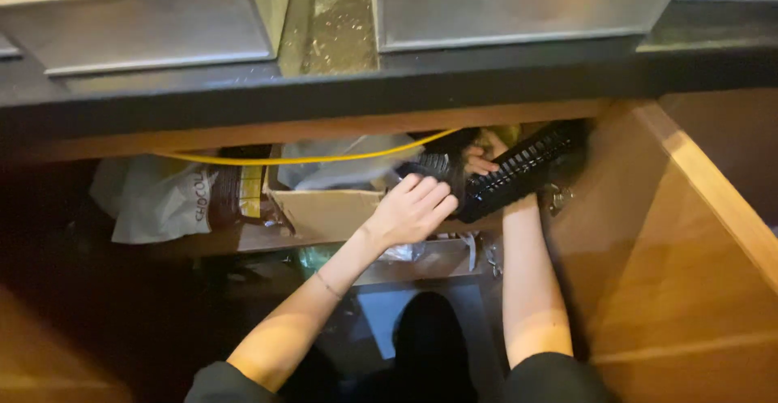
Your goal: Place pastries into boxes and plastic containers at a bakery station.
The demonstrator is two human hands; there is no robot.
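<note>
Black slotted plastic basket [519,172] | left hand [412,211] gripping its end | right hand [478,160] curled inside

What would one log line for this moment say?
left hand: gripping black slatted basket | right hand: behind basket, grip unclear | place: shelf under counter | nearby: cardboard box, yellow cord

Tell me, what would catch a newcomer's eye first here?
Most striking are the two bare arms reaching under a dark counter: the left hand rests on a black slatted basket, while the right hand is mostly hidden behind it. A yellow cord sweeps across the shelf above a cardboard box. Up top, two metal pans sit on the counter.
</note>
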